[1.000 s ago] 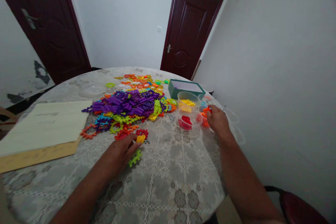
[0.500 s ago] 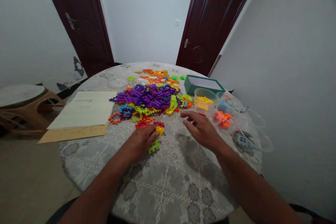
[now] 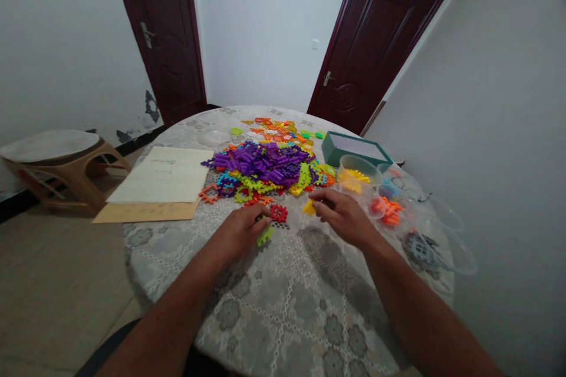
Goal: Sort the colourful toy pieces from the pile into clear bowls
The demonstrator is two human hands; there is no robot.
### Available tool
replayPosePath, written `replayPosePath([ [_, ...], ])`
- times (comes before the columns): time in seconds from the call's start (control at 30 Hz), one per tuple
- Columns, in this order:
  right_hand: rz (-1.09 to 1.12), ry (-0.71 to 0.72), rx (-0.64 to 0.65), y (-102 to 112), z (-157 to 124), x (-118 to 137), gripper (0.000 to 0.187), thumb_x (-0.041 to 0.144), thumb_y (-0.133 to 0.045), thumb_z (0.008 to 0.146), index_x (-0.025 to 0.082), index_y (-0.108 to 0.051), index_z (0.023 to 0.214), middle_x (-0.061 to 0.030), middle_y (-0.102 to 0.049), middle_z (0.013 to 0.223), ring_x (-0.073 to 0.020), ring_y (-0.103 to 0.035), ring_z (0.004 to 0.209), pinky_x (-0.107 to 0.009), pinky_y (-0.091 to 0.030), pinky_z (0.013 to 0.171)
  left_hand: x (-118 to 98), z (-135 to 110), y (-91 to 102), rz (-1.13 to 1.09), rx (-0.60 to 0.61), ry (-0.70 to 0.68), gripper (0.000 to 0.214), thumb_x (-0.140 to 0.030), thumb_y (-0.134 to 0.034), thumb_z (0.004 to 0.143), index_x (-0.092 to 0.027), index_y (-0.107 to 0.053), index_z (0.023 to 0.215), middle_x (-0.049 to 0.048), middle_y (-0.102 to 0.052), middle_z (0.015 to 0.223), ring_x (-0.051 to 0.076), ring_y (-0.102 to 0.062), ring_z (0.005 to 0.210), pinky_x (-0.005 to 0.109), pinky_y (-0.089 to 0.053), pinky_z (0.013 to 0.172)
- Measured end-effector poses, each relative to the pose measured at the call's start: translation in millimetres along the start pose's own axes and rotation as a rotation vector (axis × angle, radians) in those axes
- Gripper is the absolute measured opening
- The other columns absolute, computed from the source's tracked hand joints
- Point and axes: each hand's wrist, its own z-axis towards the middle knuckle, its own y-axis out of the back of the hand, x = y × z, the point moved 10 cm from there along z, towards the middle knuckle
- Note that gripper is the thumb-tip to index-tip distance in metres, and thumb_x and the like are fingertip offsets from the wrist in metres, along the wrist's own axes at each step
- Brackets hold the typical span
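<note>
A heap of flat plastic interlocking pieces [image 3: 265, 168], mostly purple and green, lies on the round table [image 3: 287, 306]. My left hand [image 3: 241, 232] rests on the cloth with its fingers closed on a green piece [image 3: 264, 236], just below a red piece [image 3: 278, 212]. My right hand [image 3: 342, 215] pinches a small yellow piece [image 3: 308, 207] at its fingertips, close to the heap's near edge.
Clear plastic cups hold yellow pieces [image 3: 354, 175] and orange pieces [image 3: 384, 209]; empty cups [image 3: 446, 218] sit at the right edge. A green box [image 3: 354, 150] stands behind them. Paper sheets [image 3: 161, 177] lie left. A wooden stool [image 3: 62, 159] stands beyond the table.
My right hand moved from the cups on the right toward the middle and now pinches the yellow piece that was at my left fingertips. The camera view shifted left.
</note>
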Motion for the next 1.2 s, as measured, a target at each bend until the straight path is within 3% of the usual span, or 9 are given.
replayPosePath([
  [0.1,-0.156,-0.051,-0.17,69.0,13.9,-25.8,0.03,0.039,-0.061,0.096,0.021,-0.075,0.116,-0.0051,-0.075,0.088,-0.0197,-0.068,0.074,-0.034,-0.054,0.071,10.7,0.9,16.7,0.013,-0.088,0.047,0.037,-0.038,-0.047,0.097,-0.024,-0.069,0.124,0.0077,-0.077,0.124,0.026,-0.069,0.114,0.038,-0.05,0.102],
  [0.23,-0.48,-0.12,-0.376,140.9,33.7,-62.2,0.026,0.029,-0.061,0.09,0.018,-0.077,0.107,-0.01,-0.078,0.1,-0.023,-0.07,0.085,-0.039,-0.055,0.084,21.8,2.0,29.2,0.069,-0.145,0.082,0.043,-0.039,-0.048,0.094,-0.024,-0.067,0.129,0.0071,-0.075,0.129,0.027,-0.069,0.117,0.037,-0.05,0.102],
  [0.4,-0.654,-0.236,-0.454,168.5,50.8,-105.8,0.03,0.018,-0.057,0.086,0.013,-0.077,0.108,-0.0156,-0.079,0.109,-0.027,-0.071,0.098,-0.041,-0.054,0.094,46.7,3.2,38.1,0.154,-0.121,0.143,0.04,-0.039,-0.053,0.09,-0.023,-0.073,0.12,0.0064,-0.08,0.105,0.026,-0.074,0.097,0.035,-0.054,0.085],
  [0.53,-0.655,-0.18,-0.518,164.6,48.2,-102.9,0.039,0.016,-0.052,0.088,0.01,-0.074,0.119,-0.0204,-0.076,0.12,-0.0302,-0.069,0.11,-0.046,-0.051,0.103,65.6,1.6,55.7,0.146,-0.149,0.15,0.035,-0.041,-0.052,0.09,-0.024,-0.075,0.111,0.0078,-0.08,0.108,0.028,-0.073,0.101,0.039,-0.055,0.092],
  [0.7,-0.478,0.054,-0.519,113.0,31.3,-48.0,0.03,0.025,-0.052,0.095,0.017,-0.076,0.112,-0.0152,-0.077,0.114,-0.0289,-0.071,0.103,-0.045,-0.054,0.099,80.1,-2.6,69.0,0.162,-0.185,0.196,0.036,-0.037,-0.051,0.088,-0.025,-0.074,0.113,0.0092,-0.079,0.119,0.03,-0.071,0.113,0.043,-0.051,0.105],
  [0.83,-0.289,0.166,-0.153,11.2,23.6,-8.5,0.024,0.029,-0.056,0.1,0.023,-0.074,0.114,-0.0097,-0.077,0.105,-0.0242,-0.071,0.091,-0.039,-0.056,0.087,75.2,-1.3,63.4,0.205,-0.205,0.174,0.034,-0.031,-0.052,0.092,-0.025,-0.073,0.118,0.0133,-0.078,0.121,0.031,-0.072,0.113,0.043,-0.052,0.101],
  [0.97,-0.239,0.213,0.045,-68.8,16.1,7.0,0.031,0.029,-0.059,0.101,0.024,-0.068,0.131,-0.013,-0.073,0.126,-0.0258,-0.069,0.106,-0.044,-0.054,0.098,59.9,1.6,43.5,0.33,-0.125,0.173,0.033,-0.034,-0.051,0.1,-0.024,-0.072,0.123,0.0141,-0.078,0.118,0.03,-0.073,0.112,0.039,-0.052,0.096],
  [1.07,-0.249,0.225,0.105,-97.6,16.0,7.0,0.034,0.032,-0.063,0.101,0.023,-0.067,0.134,-0.0141,-0.071,0.13,-0.0287,-0.065,0.119,-0.048,-0.049,0.107,51.9,1.1,33.9,0.422,-0.088,0.233,0.033,-0.04,-0.059,0.099,-0.022,-0.07,0.124,0.0151,-0.078,0.119,0.031,-0.071,0.116,0.038,-0.051,0.095],
  [1.2,-0.166,0.18,0.097,-101.3,16.9,-0.1,0.036,0.031,-0.067,0.098,0.022,-0.068,0.133,-0.0129,-0.071,0.124,-0.0265,-0.065,0.113,-0.044,-0.05,0.103,47.8,1.8,28.7,0.507,-0.089,0.26,0.037,-0.048,-0.068,0.093,-0.023,-0.068,0.12,0.015,-0.073,0.124,0.032,-0.069,0.118,0.036,-0.051,0.092],
])
